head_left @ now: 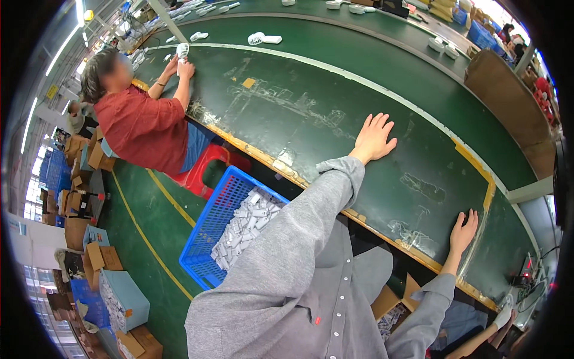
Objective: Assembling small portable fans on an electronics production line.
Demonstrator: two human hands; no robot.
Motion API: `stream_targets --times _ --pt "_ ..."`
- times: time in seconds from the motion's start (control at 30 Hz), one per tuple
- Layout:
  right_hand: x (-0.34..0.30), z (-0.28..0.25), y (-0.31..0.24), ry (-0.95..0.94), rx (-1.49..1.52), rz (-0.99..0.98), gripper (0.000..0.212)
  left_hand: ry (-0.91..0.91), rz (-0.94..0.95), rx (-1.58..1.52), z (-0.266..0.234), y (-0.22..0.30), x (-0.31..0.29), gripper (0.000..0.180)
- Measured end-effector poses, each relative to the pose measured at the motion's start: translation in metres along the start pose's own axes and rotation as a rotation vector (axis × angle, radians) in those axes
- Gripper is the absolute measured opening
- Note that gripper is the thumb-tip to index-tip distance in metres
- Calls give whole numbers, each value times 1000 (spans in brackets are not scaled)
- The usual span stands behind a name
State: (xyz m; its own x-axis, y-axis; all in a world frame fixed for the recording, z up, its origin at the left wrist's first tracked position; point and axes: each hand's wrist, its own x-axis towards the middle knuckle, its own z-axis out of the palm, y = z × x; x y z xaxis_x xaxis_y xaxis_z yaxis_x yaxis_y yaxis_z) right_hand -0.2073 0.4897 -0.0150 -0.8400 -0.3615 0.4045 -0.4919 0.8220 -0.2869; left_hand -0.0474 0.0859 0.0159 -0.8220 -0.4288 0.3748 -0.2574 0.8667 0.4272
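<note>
My left hand (373, 139) lies palm down on the dark green worktable (293, 131), fingers spread and holding nothing. Farther right, my right hand (464, 232) rests near the table's right end, its fingers stretched out, also with nothing in it. Under my left arm, beside the table, stands a blue plastic basket (203, 239) filled with small white plastic parts (248, 221). A cardboard box (385, 302) with similar-looking small parts is partly hidden below my right forearm.
A co-worker in a red shirt (140, 125) on a red stool (206, 173) holds a white handheld fan (182, 52). More white fans (263, 39) lie on the green conveyor belt (335, 57) beyond. Boxes (122, 299) crowd the left. Another person's gloved hand (503, 316) is at lower right.
</note>
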Motion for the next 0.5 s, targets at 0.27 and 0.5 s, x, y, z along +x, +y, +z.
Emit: stream_targets --times 0.27,0.5 --pt "-1 -3 -1 -3 2 9 49 43 23 -17 3 0 1 58" --pt "-1 -4 -2 47 6 -33 48 51 30 -6 6 0 3 57"
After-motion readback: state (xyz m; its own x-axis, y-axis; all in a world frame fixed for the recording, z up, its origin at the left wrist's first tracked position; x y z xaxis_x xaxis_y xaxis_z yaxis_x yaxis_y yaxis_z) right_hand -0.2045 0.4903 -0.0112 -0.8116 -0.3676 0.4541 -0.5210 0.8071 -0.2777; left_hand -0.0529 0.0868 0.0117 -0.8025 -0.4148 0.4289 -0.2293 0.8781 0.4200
